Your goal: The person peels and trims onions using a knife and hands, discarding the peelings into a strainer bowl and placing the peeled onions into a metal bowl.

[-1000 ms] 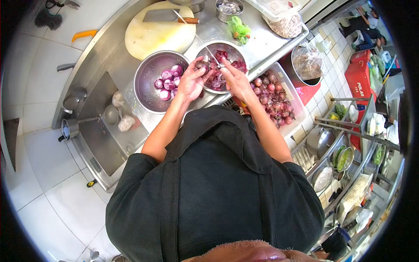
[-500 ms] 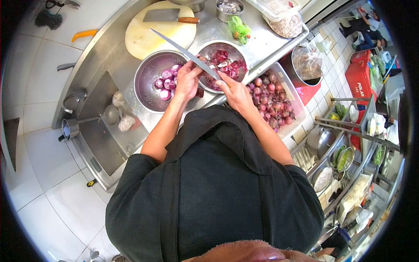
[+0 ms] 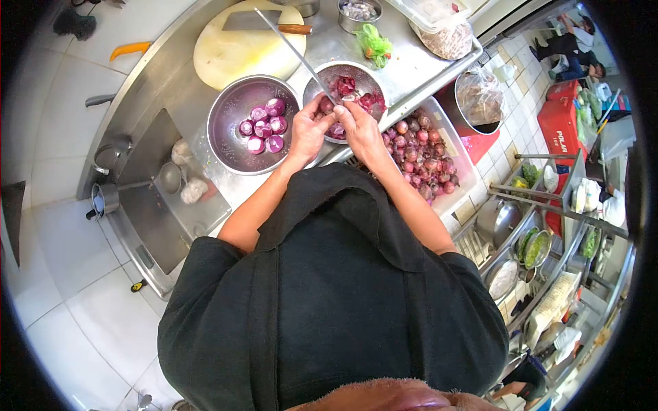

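Above the near edge of a perforated steel bowl [image 3: 375, 77], my two hands meet. My left hand [image 3: 308, 131] has its fingers closed around a red onion [image 3: 327, 105]. In my right hand [image 3: 363, 133] is a long knife [image 3: 296, 56], its narrow blade pointing up and left; the handle is hidden by the fingers. Red onion skins [image 3: 345, 85] lie in that bowl. To the left, a larger perforated bowl [image 3: 221, 133] holds several peeled purple onions [image 3: 261, 129]. Unpeeled red onions [image 3: 425, 154] fill a pale plastic crate [image 3: 468, 164] on the right.
A round cutting board [image 3: 226, 58] bears a cleaver [image 3: 250, 20]. Beyond the bowls are a green plastic bag [image 3: 373, 46] and a small steel pot [image 3: 358, 24]. The sink [image 3: 154, 226] is left; a bin [image 3: 473, 123] and rack [image 3: 541, 198] stand right. People [image 3: 572, 51] are far off.
The knife has swung more upright, its blade now seen nearly edge-on. My right hand has shifted slightly up and left, closer to my left hand. The onion shows more clearly.
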The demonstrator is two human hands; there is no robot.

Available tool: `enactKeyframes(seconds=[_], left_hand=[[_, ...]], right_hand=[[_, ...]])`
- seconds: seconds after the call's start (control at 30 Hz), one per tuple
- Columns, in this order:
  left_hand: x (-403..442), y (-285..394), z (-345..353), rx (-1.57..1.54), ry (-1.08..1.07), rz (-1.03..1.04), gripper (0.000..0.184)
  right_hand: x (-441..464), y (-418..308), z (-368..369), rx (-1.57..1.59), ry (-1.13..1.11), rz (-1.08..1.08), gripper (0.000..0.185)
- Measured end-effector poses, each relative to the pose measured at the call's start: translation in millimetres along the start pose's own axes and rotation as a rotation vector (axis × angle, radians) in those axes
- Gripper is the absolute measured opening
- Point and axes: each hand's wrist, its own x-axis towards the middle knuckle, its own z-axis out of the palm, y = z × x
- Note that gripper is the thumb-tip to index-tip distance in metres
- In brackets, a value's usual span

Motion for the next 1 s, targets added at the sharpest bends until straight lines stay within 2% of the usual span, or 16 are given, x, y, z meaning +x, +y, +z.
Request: enactKeyframes(seconds=[0.1, 0.13, 0.17, 0.23, 0.27, 0.37, 0.57, 0.67, 0.77, 0.87, 1.0], left_hand=[[-5, -1, 5, 0.004, -0.039, 0.024, 0.053], [-3, -4, 2, -0.072, -0.068, -0.005, 0.050], [2, -7, -4, -0.195, -0.122, -0.031, 0.049], [8, -7, -19, -0.435, -0.230, -0.085, 0.046], [9, -4, -25, -0.534, -0.282, -0.160, 0.044], [6, 0, -28, -0.593, -0.322, -0.165, 0.047], [15, -16, -43, -0.788, -0.326, -0.259, 0.048], [16, -17, -47, -0.826, -0.293, -0.264, 0.043], [16, -15, -49, -0.829, -0.337, -0.248, 0.040], [19, -15, -51, -0.808, -0.242, -0.252, 0.038], [25, -12, -55, -0.836, -0.192, -0.301, 0.032]], right_hand=[[4, -7, -5, 0.165, -0.007, 0.074, 0.058], [11, 7, 2, 0.223, 0.021, 0.083, 0.055], [11, 14, -4, 0.355, -0.045, 0.181, 0.054], [5, -8, -24, 0.622, -0.179, 0.381, 0.052], [3, -14, -22, 0.681, -0.141, 0.428, 0.049], [6, -12, -28, 0.772, -0.222, 0.488, 0.057], [13, 1, -20, 0.639, -0.213, 0.461, 0.053], [20, 12, -19, 0.607, -0.162, 0.538, 0.054], [20, 16, -16, 0.514, -0.142, 0.464, 0.052], [18, 23, -13, 0.474, -0.156, 0.416, 0.049], [15, 17, -20, 0.277, -0.200, 0.389, 0.057]])
